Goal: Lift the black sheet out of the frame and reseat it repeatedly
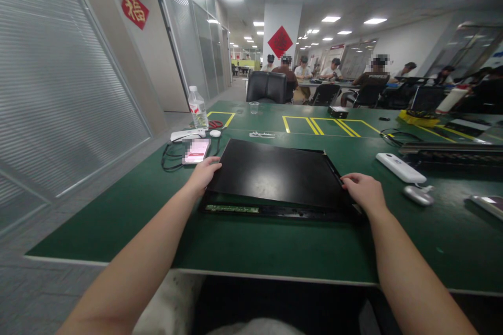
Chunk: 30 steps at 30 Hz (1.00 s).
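Note:
A flat black display panel [275,170] lies over a shallow black frame [291,212] on the green table. Along the near side the panel sits slightly apart from the frame, showing a strip of green circuit board [231,209] at the left. My left hand [205,172] grips the panel's left edge, thumb and fingers closed on it. At the opposite side, my right hand [365,191] is closed with its fingertips at the right edge, where panel and frame run close together. The undersides of both hands' grips are hidden.
Left of the panel are a phone [196,151], cables, a water bottle [197,107] and red-handled scissors [215,124]. Beyond it lie small metal pieces [262,135] and a plastic cup [254,108]. A white device [401,167] and a mouse-shaped object [418,195] are at right. People sit farther back.

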Tool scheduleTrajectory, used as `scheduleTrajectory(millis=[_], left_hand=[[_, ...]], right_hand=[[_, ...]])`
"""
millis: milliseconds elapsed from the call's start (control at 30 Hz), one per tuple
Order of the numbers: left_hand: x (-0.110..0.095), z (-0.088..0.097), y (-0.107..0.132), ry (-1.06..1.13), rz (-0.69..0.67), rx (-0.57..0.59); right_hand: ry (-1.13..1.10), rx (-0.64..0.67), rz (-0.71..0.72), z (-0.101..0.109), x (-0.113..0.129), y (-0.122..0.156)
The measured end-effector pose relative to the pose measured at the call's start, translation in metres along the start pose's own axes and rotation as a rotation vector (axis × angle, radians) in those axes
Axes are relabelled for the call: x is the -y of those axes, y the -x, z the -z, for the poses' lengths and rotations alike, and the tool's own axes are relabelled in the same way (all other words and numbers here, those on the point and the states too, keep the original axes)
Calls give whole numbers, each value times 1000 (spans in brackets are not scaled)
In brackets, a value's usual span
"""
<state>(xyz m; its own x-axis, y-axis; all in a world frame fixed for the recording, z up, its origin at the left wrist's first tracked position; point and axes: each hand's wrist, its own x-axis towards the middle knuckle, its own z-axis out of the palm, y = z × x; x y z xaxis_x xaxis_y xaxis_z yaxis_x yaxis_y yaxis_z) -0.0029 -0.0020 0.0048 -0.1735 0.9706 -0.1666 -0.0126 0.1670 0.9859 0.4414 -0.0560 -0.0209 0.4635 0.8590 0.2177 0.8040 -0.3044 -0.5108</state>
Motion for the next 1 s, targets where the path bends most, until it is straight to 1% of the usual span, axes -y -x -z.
scheduleTrajectory(millis=[100,267,367,567,700,867,1000], left_hand=[[-1,2,-1,17,-1,-2],[2,4,-6,32,-63,-52],[4,5,-7,-49,-58,-56],[11,9,-11,-264,-130,-49],[17,11,-15,-355,-138,-71],[20,12,-17,-369,-160,-90],[20,11,-17,-363,-164,-94]], right_hand=[[-2,-10,5,-1,-2,-1],[-8,-10,-1,-1,-3,-2],[-9,3,-10,-1,-2,-1],[1,-18,7,-2,0,-1],[-16,-24,6,-3,0,0],[-58,-31,-10,-1,3,1],[-129,10,-64,2,6,1]])
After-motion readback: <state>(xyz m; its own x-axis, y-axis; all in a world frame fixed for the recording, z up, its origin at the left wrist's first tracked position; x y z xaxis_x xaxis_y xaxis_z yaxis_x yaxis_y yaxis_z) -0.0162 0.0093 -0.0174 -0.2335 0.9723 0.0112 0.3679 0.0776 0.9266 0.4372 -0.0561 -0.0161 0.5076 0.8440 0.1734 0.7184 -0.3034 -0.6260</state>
